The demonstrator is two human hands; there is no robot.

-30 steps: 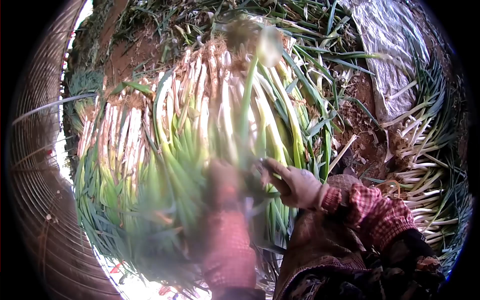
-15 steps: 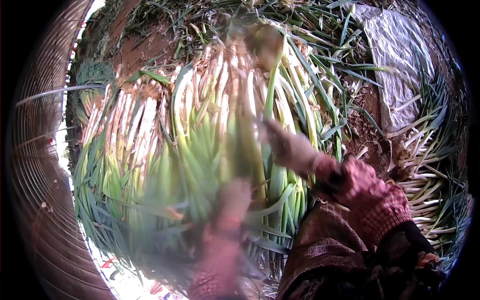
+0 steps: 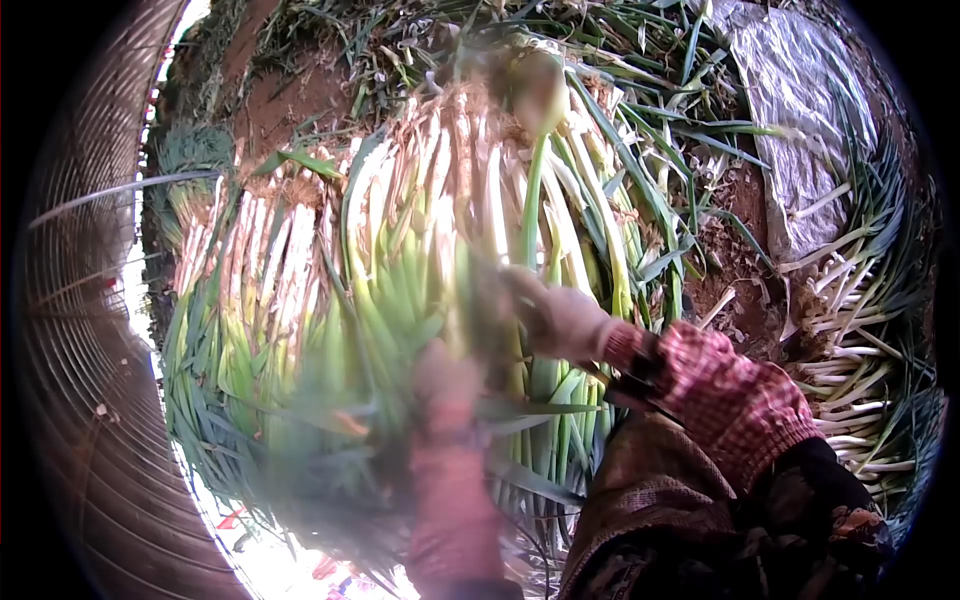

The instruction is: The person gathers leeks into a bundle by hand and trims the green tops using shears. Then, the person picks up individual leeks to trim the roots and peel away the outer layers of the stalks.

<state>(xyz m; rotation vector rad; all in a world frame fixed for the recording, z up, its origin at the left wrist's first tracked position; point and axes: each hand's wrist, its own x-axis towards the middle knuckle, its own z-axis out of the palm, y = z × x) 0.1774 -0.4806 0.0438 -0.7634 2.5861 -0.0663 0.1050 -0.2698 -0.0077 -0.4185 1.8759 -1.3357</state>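
Observation:
A broad row of green onions lies in front of me, roots away from me and green leaves towards me. My right hand, in a pale glove with a checked red sleeve, is over the stalks right of the middle. Its fingers look bent and together; a hazy patch in the picture hides their tips and anything between them. Nearer to me and to the left, my left hand is over the green leaves. It is too blurred to make out its fingers. One thick onion stalk stands out above the right hand.
More green onions lie along the right side, below a silvery plastic sheet. Loose leaves and trimmings cover the ground at the back. A ribbed curved wall rises at the left. A brown cloth covers my lap or leg.
My right hand has come down towards me over the stalks. My left hand has shifted slightly left and away from me. The onion row looks much the same.

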